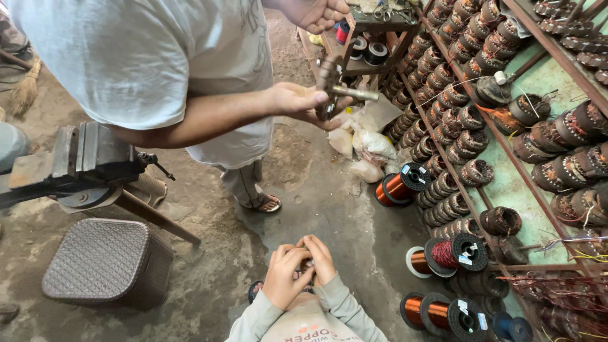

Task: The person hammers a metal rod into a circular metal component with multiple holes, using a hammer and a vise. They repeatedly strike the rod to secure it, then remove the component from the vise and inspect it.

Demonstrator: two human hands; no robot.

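Observation:
My left hand (284, 273) and my right hand (320, 256) are pressed together low in the middle of the view, with grey sleeves behind them. The fingers curl over each other, and anything between them is hidden. Just below them lies a pale printed sheet or cloth (310, 326) on my lap. A person in a white shirt (145, 57) stands in front of me. One of that person's hands (297, 101) holds a brass-coloured metal fitting (332, 88) out over the floor; the other hand (316, 14) is raised at the top edge.
Slanted shelves (506, 183) on the right carry several wound motor coils. Spools of copper wire (399, 185) and a red-wire spool (453, 253) sit at their foot. A bench vise (76, 164) and a woven stool (104, 266) stand at the left on the concrete floor (316, 202).

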